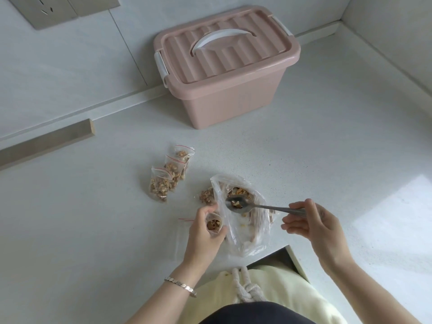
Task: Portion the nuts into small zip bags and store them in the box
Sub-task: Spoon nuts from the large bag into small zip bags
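Scooping: the right hand (311,224) pinches the tail of the spoon (243,204) between thumb and curled fingers. The bowl is level, so the few nut pieces in it do not slide off. It hangs over the mouth of the large clear bag (245,230), where strays would fall back in.
Supply: the large clear bag lies slumped on the counter (327,160) between the two hands. Its nuts are gathered at the far end, within the spoon's reach.
Receiving bag: the left hand (203,232) curls its fingers round the small zip bag (214,224). The bag is mouth up, squeezed open and part full, just beside the supply so the spoon's trip is short.
Done pile: three filled bags (161,185) lie overlapping to the left, clear of the working spot.
Loose clump: some nuts (207,195) sit against the large bag's left edge; I cannot tell whether they are spilled or bagged.
Spare: an empty zip bag (184,220) lies flat beside the left hand, ready to take next.
Box: the pink box (229,73) stands well back by the wall with its lid on and latches down. It looks set aside until portioning ends, and it will need opening before anything is stored.
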`<state>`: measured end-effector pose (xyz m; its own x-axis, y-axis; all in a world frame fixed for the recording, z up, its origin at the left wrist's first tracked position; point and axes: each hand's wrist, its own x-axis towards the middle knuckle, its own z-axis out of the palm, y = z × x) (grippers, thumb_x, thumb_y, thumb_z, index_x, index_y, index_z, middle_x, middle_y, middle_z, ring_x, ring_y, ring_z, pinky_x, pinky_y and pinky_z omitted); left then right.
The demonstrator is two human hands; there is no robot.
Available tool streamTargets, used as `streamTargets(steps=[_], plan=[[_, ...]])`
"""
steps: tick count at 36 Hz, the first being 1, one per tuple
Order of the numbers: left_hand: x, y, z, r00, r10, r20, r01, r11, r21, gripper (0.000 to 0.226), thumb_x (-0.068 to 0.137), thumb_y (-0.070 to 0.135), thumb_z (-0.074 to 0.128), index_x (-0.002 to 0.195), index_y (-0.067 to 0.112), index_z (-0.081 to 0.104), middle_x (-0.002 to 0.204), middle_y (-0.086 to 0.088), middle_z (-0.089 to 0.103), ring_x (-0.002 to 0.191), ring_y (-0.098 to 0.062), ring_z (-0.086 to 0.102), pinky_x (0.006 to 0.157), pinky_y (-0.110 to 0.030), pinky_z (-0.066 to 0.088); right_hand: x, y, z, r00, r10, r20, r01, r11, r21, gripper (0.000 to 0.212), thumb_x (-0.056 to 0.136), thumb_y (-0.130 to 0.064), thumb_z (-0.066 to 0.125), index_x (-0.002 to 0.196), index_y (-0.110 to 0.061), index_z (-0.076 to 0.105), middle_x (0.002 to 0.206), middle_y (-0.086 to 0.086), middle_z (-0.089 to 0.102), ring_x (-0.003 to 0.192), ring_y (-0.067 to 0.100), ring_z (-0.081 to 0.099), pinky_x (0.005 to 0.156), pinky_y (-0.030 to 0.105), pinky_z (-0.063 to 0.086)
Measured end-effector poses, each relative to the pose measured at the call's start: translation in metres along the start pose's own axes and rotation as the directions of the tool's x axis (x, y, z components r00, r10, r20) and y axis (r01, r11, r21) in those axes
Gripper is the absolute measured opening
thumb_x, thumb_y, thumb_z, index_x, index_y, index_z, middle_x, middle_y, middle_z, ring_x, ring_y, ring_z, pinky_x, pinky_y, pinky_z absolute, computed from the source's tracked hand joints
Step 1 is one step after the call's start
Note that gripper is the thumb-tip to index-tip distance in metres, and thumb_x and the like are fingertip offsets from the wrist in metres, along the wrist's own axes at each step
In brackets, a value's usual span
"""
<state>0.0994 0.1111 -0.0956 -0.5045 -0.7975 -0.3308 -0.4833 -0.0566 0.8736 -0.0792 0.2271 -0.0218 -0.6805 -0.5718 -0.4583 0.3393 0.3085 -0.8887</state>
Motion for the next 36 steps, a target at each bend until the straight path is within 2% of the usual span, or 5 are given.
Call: streamTargets(steps=[8, 13, 25, 30, 36], plan=[[0.001, 0.002, 0.001, 0.999, -0.035, -0.023, 0.036, 0.997, 0.066, 0.043, 0.082, 0.015, 0.067, 0.111, 0.033, 0.039, 0.112, 0.016, 0.050, 0.100, -0.007, 0.054, 0.073, 0.001, 0.038, -0.026, -0.009, 0.026, 0.936, -0.270, 0.228, 0.333, 0.891, -0.310, 0.023, 0.091, -0.023, 0.044, 0.081, -0.023, 0.066, 0.073, -0.002, 0.069, 0.063, 0.009, 0.066, 0.064, 0.021, 0.053], [0.001, 0.004, -0.001, 0.999, -0.030, -0.012, 0.031, 0.997, 0.064, 0.042, 0.083, 0.013, 0.066, 0.110, 0.031, 0.039, 0.105, 0.020, 0.049, 0.074, 0.006, 0.057, 0.067, -0.001, 0.040, -0.029, -0.009, 0.020, 0.894, -0.379, 0.239, 0.443, 0.828, -0.343, 0.032, 0.087, -0.054, 0.041, 0.085, -0.031, 0.064, 0.075, -0.012, 0.068, 0.067, 0.005, 0.066, 0.064, 0.015, 0.051], [0.009, -0.001, 0.002, 0.996, -0.075, 0.045, 0.076, 0.997, -0.001, 0.037, 0.085, 0.009, 0.064, 0.114, 0.016, 0.043, 0.130, 0.019, 0.034, 0.075, 0.037, 0.039, 0.064, 0.008, 0.033, 0.014, 0.032, 0.006, 0.947, -0.318, -0.042, 0.282, 0.887, -0.366, 0.026, 0.096, -0.019, 0.041, 0.083, -0.033, 0.058, 0.076, -0.004, 0.068, 0.072, 0.006, 0.066, 0.071, 0.020, 0.054], [0.015, 0.002, -0.001, 0.992, -0.114, 0.060, 0.115, 0.993, -0.014, 0.036, 0.084, 0.021, 0.066, 0.111, 0.022, 0.042, 0.121, 0.034, 0.034, 0.122, 0.005, 0.035, 0.074, 0.004, 0.032, 0.023, 0.053, 0.014, 0.945, -0.328, 0.001, 0.303, 0.871, -0.386, 0.020, 0.093, -0.026, 0.039, 0.093, -0.030, 0.059, 0.083, -0.008, 0.067, 0.082, -0.001, 0.064, 0.074, 0.011, 0.050], [0.020, 0.004, -0.003, 0.984, -0.146, 0.105, 0.142, 0.989, 0.045, 0.038, 0.085, 0.024, 0.066, 0.114, 0.021, 0.043, 0.126, 0.016, 0.032, 0.080, 0.031, 0.040, 0.069, 0.003, 0.033, 0.028, 0.064, 0.015, 0.960, -0.280, 0.009, 0.264, 0.893, -0.366, 0.022, 0.096, -0.017, 0.040, 0.093, -0.026, 0.059, 0.083, -0.004, 0.068, 0.080, 0.001, 0.065, 0.074, 0.010, 0.049]])
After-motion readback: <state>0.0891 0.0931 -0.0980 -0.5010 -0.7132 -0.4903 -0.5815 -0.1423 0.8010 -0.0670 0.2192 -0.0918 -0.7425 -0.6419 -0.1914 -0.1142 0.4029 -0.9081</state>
